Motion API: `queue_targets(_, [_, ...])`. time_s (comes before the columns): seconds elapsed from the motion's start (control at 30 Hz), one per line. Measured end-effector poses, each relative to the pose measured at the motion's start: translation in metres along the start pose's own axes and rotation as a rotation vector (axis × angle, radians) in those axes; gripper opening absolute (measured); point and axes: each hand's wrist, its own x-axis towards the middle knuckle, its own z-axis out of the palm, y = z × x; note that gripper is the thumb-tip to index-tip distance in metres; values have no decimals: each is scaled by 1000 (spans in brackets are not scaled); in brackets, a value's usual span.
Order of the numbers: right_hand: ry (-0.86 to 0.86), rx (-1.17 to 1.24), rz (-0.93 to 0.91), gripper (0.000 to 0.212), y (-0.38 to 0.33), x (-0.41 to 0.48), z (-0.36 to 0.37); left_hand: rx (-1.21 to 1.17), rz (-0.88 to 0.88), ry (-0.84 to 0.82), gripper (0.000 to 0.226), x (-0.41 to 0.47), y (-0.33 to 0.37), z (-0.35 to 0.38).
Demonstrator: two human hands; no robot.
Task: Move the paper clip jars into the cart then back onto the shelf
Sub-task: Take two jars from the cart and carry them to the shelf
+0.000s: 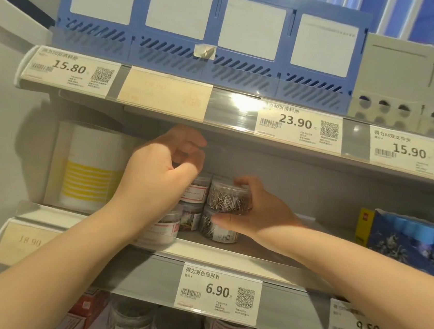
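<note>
Your right hand point(249, 212) grips the top clear round plastic jar of silver paper clips point(227, 196), mid-frame, stacked on the grey shelf point(213, 256); your left hand point(161, 166) curls over the red-labelled jars point(195, 191) beside it; I cannot tell if it holds one; a white yellow-striped pack point(88, 171) crowds the left.

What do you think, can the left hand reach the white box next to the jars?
Probably yes. The left hand is at the jars, right beside the white box, and nothing stands between them.
</note>
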Motion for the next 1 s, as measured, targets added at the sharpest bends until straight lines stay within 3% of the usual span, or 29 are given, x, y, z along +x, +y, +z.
queue_targets(1.0, [-27,79,8,77,14,10,4,134,67,-42,18,1,-2,1])
